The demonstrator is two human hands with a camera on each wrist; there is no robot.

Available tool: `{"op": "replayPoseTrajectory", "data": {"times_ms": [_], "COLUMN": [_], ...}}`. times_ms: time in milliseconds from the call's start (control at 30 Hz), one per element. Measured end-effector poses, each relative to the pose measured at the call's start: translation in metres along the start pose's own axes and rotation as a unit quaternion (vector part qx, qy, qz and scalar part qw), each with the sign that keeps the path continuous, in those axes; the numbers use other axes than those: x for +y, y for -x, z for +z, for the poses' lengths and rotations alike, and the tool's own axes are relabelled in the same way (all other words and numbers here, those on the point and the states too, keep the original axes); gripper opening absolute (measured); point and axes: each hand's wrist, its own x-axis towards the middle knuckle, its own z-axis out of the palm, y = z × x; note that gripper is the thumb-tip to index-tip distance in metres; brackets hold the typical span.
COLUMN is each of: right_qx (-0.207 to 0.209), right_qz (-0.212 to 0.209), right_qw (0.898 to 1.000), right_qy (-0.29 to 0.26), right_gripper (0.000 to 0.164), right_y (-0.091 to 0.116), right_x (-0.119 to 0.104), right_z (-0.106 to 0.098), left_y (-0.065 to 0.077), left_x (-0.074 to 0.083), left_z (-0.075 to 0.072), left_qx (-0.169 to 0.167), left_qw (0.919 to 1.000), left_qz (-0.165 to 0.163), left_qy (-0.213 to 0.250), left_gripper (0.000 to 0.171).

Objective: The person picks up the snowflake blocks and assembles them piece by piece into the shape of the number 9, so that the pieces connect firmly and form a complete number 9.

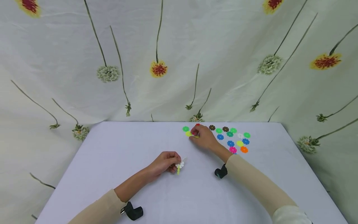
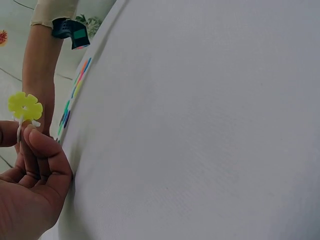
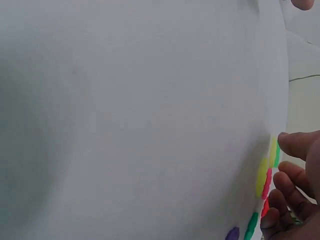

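My left hand (image 1: 165, 162) pinches a small joined piece made of white and yellow flower-shaped plastic discs, held above the table's middle. Its white disc (image 1: 181, 165) faces up in the head view, and the yellow disc (image 2: 25, 106) shows its notched petals in the left wrist view. Farther back, my right hand (image 1: 205, 137) reaches down over loose discs. Its thumb and fingers (image 3: 295, 177) stand apart beside a yellow disc (image 3: 261, 177) and a pink disc (image 3: 267, 183). Part of these discs is hidden by the hand in the head view.
Several loose discs lie at the table's back right, among them an orange disc (image 1: 244, 149), a brown disc (image 1: 212, 127) and a green disc (image 1: 185, 128). A white cloth covers the table (image 1: 126, 140). Behind it hangs a flower-printed curtain (image 1: 179, 40).
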Motion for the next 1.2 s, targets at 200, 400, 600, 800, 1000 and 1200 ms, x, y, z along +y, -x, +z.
{"op": "replayPoseTrajectory", "data": {"times_ms": [200, 400, 600, 800, 1000, 1200], "right_qx": [0.004, -0.008, -0.006, -0.013, -0.024, -0.022], "right_qz": [0.038, 0.055, 0.05, 0.022, -0.024, -0.038], "right_qw": [0.999, 0.996, 0.997, 0.999, 0.998, 0.993], "right_qy": [0.038, 0.065, 0.06, 0.022, -0.05, -0.11], "right_gripper": [0.031, 0.034, 0.027, 0.022, 0.011, 0.01], "right_y": [-0.009, -0.012, -0.015, -0.014, -0.008, 0.003], "right_x": [-0.011, -0.013, -0.013, -0.012, -0.005, -0.003], "right_z": [-0.005, -0.001, 0.001, -0.001, -0.002, -0.007], "left_y": [0.002, 0.004, 0.004, 0.004, 0.004, 0.004], "left_x": [0.003, 0.005, 0.005, 0.005, 0.002, 0.002], "left_z": [0.0, -0.002, -0.002, -0.002, -0.004, -0.006], "left_qx": [-0.004, -0.006, -0.01, -0.006, 0.0, -0.003], "left_qw": [1.0, 1.0, 0.9999, 1.0, 1.0, 1.0], "left_qz": [0.006, 0.004, 0.007, 0.002, -0.002, -0.003], "left_qy": [-0.002, -0.001, 0.003, 0.002, 0.004, 0.0], "left_gripper": [0.01, 0.01, 0.01, 0.012, 0.009, 0.009]}}
